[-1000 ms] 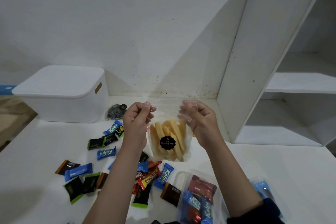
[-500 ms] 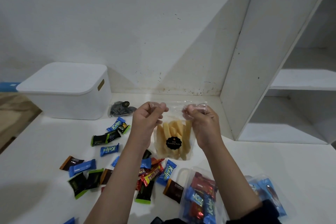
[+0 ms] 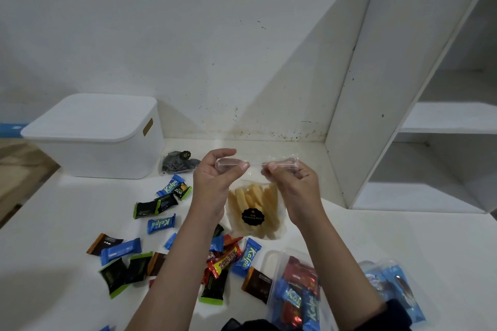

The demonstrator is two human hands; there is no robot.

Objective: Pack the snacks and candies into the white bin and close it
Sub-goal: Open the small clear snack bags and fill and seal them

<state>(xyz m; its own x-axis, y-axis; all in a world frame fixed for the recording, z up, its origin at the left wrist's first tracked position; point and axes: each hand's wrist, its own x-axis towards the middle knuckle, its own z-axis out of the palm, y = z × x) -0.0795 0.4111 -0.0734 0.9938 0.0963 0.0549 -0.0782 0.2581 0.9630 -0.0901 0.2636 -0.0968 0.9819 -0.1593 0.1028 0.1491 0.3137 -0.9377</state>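
I am pinching the clear snack bag [image 3: 254,212] shut

My left hand [image 3: 215,183] and right hand [image 3: 291,187] are each pinching its top edge; the lidded white bin [image 3: 99,140] is sitting at ten o'clock

Left hand [image 3: 215,183]: raised above the table, thumb and fingers pinching the left end of the clear bag's top edge
Right hand [image 3: 291,183]: level with the left, pinching the right end of the same edge
Clear bag [image 3: 254,212]: hangs between both hands, holds pale yellow sticks, black round label on its front
White bin [image 3: 99,140]: far left on the table [image 3: 403,244], lid on
Dark pouch [image 3: 178,162]: just right of the bin
Loose candies [image 3: 161,223]: blue, black-green, brown and red wrappers scattered under the left arm
Candy-filled clear bags [image 3: 294,290]: near edge, under the right arm
White shelf unit [image 3: 430,142]: stands at right
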